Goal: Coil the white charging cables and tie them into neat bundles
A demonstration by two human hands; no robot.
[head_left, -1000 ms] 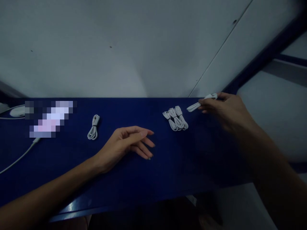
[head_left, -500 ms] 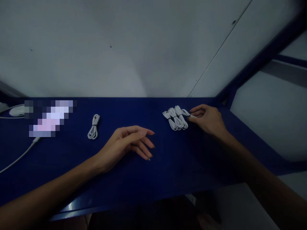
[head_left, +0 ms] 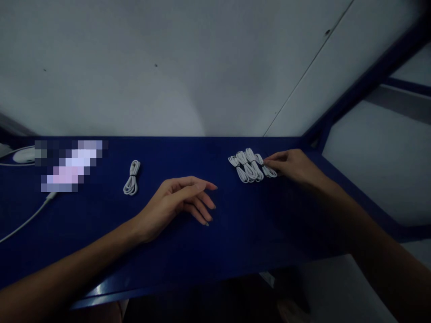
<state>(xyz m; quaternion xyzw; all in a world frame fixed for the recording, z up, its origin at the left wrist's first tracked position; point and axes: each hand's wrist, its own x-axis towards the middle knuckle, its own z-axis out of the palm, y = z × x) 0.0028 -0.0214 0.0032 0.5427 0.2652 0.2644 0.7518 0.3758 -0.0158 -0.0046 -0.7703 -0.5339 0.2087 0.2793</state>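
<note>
Several coiled white cables [head_left: 248, 166], each bound with a dark tie, lie side by side on the right part of the blue table. My right hand [head_left: 292, 166] has its thumb and fingertips closed on the rightmost coiled white cable [head_left: 270, 171], at its middle. That cable lies against the others in the row. My left hand [head_left: 183, 197] is over the table's middle, fingers stretched and apart, holding nothing. Left of it, alone, a coiled white cable [head_left: 131, 178] with a dark tie lies upright in view.
A blue table [head_left: 202, 251] meets a pale wall [head_left: 151, 98] at its back. At the left, a pixelated bright object [head_left: 72, 166] has a white cord [head_left: 32, 220] plugged in, with a white rounded device [head_left: 23, 155] beside it. A blue frame bar [head_left: 357, 76] rises on the right.
The rightmost coiled cable has swung down flat beside the row, its lower loops now showing. My right hand has shifted slightly, still at that cable. My left hand has hardly moved.
</note>
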